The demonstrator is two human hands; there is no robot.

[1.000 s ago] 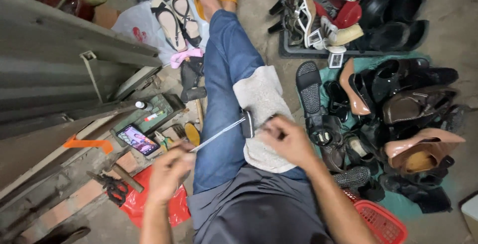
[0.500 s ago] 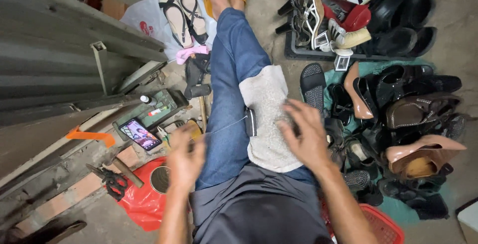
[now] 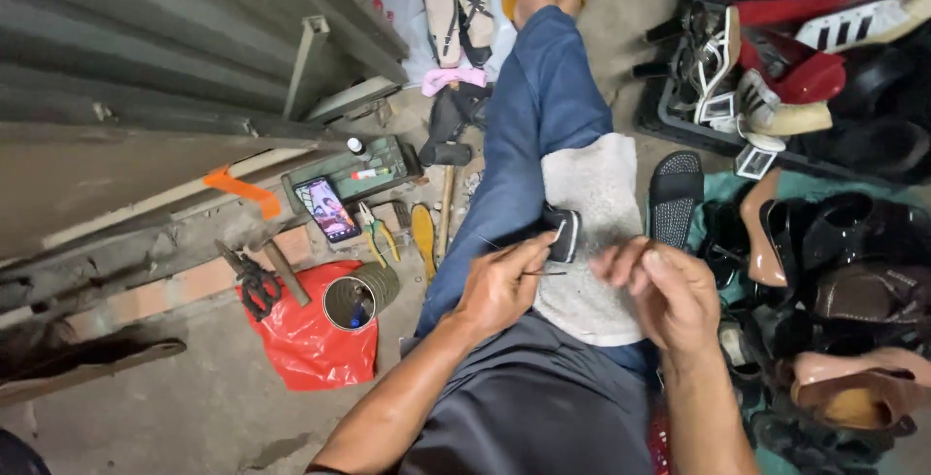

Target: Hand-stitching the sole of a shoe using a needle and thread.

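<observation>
I sit with my leg in blue jeans stretched out and a grey cloth (image 3: 593,189) laid over the thigh. A small black shoe piece (image 3: 564,233) lies on the cloth. My left hand (image 3: 499,286) is just below and left of it, pinching a thin thread or needle (image 3: 543,272) that points toward the piece. My right hand (image 3: 664,291) hovers to the right over the cloth's edge with its fingers curled together. It does not touch the black piece, and I cannot see anything in it.
On the floor to the left lie a phone (image 3: 327,209) with a lit screen, pliers (image 3: 376,230), a hammer (image 3: 444,160), a tin can (image 3: 351,300), scissors (image 3: 254,281) and a red plastic bag (image 3: 310,344). Several shoes (image 3: 824,262) pile up at the right, and a black crate (image 3: 679,111) stands behind them.
My left hand, which had drawn the thread out far to the left, has come back close to the black piece. My right hand has let go of the piece and moved slightly right.
</observation>
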